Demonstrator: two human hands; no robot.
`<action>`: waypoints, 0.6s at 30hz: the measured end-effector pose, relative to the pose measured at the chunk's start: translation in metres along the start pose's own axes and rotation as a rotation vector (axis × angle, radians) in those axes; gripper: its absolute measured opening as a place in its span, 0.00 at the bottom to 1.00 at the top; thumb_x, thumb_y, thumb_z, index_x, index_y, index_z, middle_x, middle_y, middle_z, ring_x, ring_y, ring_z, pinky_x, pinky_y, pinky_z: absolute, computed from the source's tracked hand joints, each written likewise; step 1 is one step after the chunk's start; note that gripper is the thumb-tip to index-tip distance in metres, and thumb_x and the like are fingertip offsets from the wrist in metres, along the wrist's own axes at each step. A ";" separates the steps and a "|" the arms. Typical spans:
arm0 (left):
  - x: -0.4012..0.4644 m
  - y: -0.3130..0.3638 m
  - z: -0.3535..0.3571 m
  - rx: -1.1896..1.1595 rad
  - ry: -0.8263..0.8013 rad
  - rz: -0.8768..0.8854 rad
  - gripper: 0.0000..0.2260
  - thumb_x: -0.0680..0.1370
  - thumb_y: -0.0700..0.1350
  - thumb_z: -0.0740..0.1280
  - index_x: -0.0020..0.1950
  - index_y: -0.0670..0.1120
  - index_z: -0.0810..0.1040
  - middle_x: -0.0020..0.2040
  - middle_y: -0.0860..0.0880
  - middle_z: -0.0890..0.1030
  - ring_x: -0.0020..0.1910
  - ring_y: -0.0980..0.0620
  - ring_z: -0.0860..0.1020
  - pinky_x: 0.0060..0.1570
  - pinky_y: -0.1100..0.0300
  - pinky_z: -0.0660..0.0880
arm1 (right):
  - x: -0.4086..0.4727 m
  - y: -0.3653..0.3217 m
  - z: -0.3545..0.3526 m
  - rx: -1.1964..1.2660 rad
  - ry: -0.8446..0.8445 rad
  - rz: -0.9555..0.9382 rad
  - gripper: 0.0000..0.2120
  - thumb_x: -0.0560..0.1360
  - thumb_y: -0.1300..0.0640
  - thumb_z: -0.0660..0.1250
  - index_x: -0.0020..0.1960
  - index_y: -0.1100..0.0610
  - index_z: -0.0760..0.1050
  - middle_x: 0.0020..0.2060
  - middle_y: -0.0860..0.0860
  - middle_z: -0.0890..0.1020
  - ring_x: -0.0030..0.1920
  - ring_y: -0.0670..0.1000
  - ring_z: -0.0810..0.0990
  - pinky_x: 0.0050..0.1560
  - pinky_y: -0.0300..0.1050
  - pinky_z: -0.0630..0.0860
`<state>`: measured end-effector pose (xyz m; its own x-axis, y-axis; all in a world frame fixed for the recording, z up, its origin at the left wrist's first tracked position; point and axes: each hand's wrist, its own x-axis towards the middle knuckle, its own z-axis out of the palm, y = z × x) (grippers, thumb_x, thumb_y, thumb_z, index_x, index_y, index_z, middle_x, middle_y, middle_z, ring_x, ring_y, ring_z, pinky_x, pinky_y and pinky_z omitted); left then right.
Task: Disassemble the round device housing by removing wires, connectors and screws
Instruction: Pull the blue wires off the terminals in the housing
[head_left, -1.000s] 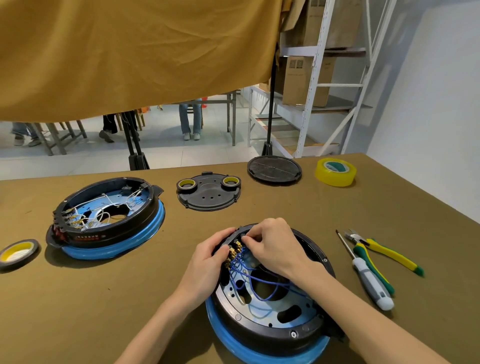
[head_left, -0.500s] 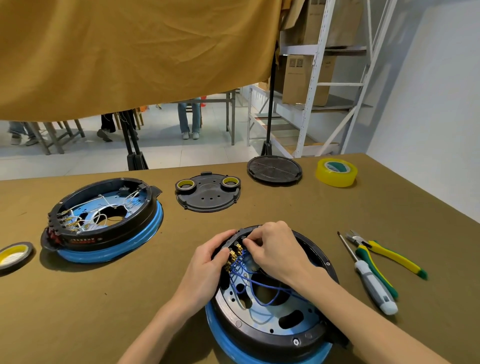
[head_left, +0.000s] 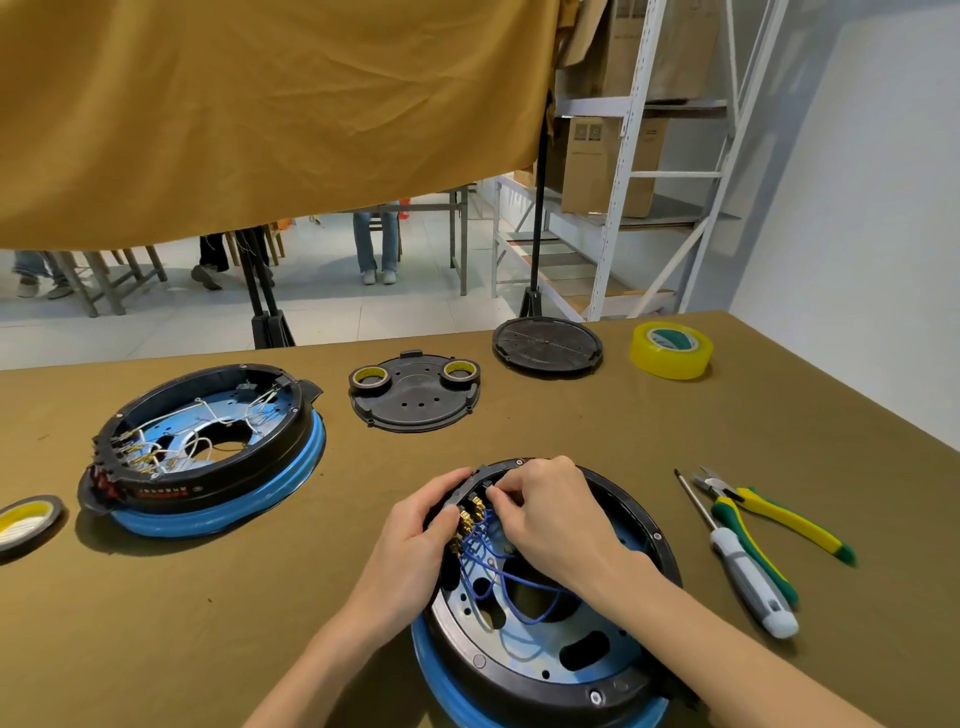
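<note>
**Q:** While the person leans over the tabletop (head_left: 779, 441), where is the round housing and what are the hands doing?

**A:** The round housing (head_left: 545, 639), black with a blue ring beneath it, lies open side up at the near edge, just in front of the person. The left hand (head_left: 410, 551) wraps around its left rim, thumb resting on top and fingers curled over the outside. The right hand (head_left: 550, 514) reaches in from the right, its fingertips (head_left: 501, 496) pressed together in a pinch at a row of brass connectors (head_left: 467, 517) on the inner wall. Exactly which connector is pinched I cannot tell. Blue wires (head_left: 498, 577) loop from those connectors across the metal plate inside.

**Q:** What else lies around it?

**A:** To the right, well apart from the housing, a screwdriver (head_left: 737, 561) and yellow-and-green pliers (head_left: 769, 514) lie side by side. To the far left sits a second housing (head_left: 208, 452) with white wires inside. Behind are a flat black cover (head_left: 415, 400) carrying two small tape rolls, a round black lid (head_left: 548, 345), and a yellow tape roll (head_left: 670, 351). Another tape roll (head_left: 26, 519) lies at the left edge.
</note>
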<state>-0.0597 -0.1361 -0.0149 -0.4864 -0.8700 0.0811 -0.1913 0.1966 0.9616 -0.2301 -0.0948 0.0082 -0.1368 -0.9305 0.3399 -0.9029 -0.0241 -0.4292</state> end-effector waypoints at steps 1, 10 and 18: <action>0.000 0.001 0.000 0.001 -0.002 0.001 0.17 0.86 0.42 0.60 0.72 0.55 0.75 0.64 0.58 0.81 0.60 0.62 0.80 0.54 0.66 0.77 | 0.000 0.000 0.000 -0.001 0.001 -0.001 0.17 0.81 0.52 0.65 0.41 0.60 0.84 0.29 0.54 0.81 0.30 0.53 0.75 0.33 0.48 0.73; 0.001 -0.001 0.000 -0.008 0.000 -0.004 0.17 0.86 0.42 0.60 0.72 0.56 0.75 0.64 0.58 0.81 0.61 0.61 0.80 0.60 0.57 0.78 | -0.001 0.000 -0.003 0.031 -0.017 0.030 0.17 0.81 0.51 0.65 0.41 0.61 0.84 0.30 0.55 0.82 0.31 0.55 0.77 0.35 0.50 0.75; 0.000 0.000 0.001 -0.032 0.005 -0.004 0.17 0.85 0.41 0.60 0.71 0.55 0.75 0.63 0.57 0.82 0.59 0.61 0.81 0.53 0.64 0.78 | -0.006 0.003 -0.005 0.084 0.001 0.066 0.16 0.80 0.47 0.66 0.44 0.56 0.86 0.34 0.50 0.85 0.36 0.50 0.81 0.42 0.51 0.79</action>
<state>-0.0606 -0.1356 -0.0157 -0.4811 -0.8732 0.0784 -0.1657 0.1784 0.9699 -0.2339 -0.0878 0.0088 -0.1950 -0.9307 0.3094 -0.8547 0.0066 -0.5191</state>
